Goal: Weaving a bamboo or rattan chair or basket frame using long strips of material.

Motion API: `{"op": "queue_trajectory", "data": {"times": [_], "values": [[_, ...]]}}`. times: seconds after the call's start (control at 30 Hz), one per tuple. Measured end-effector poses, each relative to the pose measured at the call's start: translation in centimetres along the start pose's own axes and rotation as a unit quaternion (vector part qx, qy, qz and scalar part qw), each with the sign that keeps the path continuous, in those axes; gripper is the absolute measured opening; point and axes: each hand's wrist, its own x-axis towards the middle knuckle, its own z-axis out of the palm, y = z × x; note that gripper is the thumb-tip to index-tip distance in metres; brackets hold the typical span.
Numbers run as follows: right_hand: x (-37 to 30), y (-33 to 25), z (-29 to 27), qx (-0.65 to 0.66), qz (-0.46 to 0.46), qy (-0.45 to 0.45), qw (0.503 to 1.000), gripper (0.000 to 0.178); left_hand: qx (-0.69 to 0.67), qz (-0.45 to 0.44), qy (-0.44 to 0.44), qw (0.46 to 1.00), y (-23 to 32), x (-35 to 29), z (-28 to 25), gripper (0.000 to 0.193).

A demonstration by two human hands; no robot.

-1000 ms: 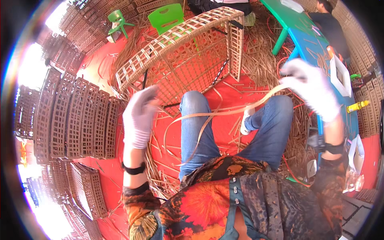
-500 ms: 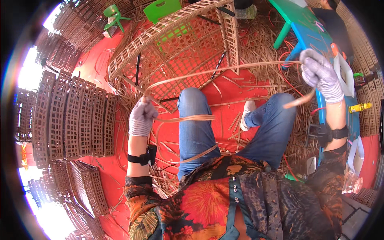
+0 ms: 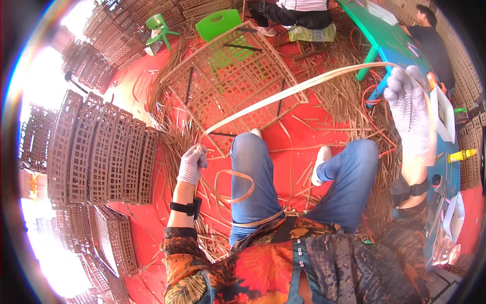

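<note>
A long pale rattan-like strip [image 3: 283, 93] arches between my two hands, above the floor. My left hand [image 3: 192, 166], in a light glove, is closed on its left part; the strip's slack loops over my left thigh. My right hand [image 3: 407, 104], gloved and raised at the far right, grips the other part near the fingertips, and a loose end hangs down beside the wrist. Beyond my knees a woven lattice piece [image 3: 210, 96] with dark bars lies on the red floor, apart from both hands.
Stacked brown woven baskets [image 3: 101, 147] stand at the left. Cut strips [image 3: 329, 76] litter the red floor. A blue and green table [image 3: 400, 50] holds white trays [image 3: 443, 111] and a yellow bottle [image 3: 461, 155]. Green chairs [image 3: 217, 25] and two other people [image 3: 304, 6] are farther off.
My right hand has moved slightly right and lifted the strip into a higher arch. My left hand has shifted a little right and nearer. The lattice piece now appears flatter.
</note>
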Motion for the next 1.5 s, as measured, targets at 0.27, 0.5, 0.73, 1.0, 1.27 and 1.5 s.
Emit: {"op": "queue_trajectory", "data": {"times": [0.27,0.5,0.73,1.0,1.27,1.5], "values": [[4.6,2.0,2.6,0.036,0.059,0.333,0.94,0.028,0.239,-0.085,0.06,0.966,-4.3,1.7,-3.6,0.018],[6.6,9.2,-4.4,0.11,0.151,0.095,0.978,0.027,0.397,-0.091,-0.018,0.913,0.2,10.6,-7.6,0.024],[4.4,21.9,-6.1,-0.196,0.407,0.189,0.872,0.03,0.666,0.27,0.11,0.687,11.5,38.3,-13.3,0.056],[2.3,28.6,-8.1,-0.386,0.478,-0.03,0.788,0.017,0.749,0.139,0.231,0.605,15.1,54.7,-2.8,0.089],[4.2,27.8,-9.3,-0.443,0.459,-0.053,0.768,0.011,0.771,0.13,0.277,0.558,13.5,54.9,0.1,0.075],[2.2,26.6,-8.1,-0.431,0.387,-0.016,0.815,0.012,0.754,0.259,0.272,0.539,15.2,36.6,5.6,0.06]]}}
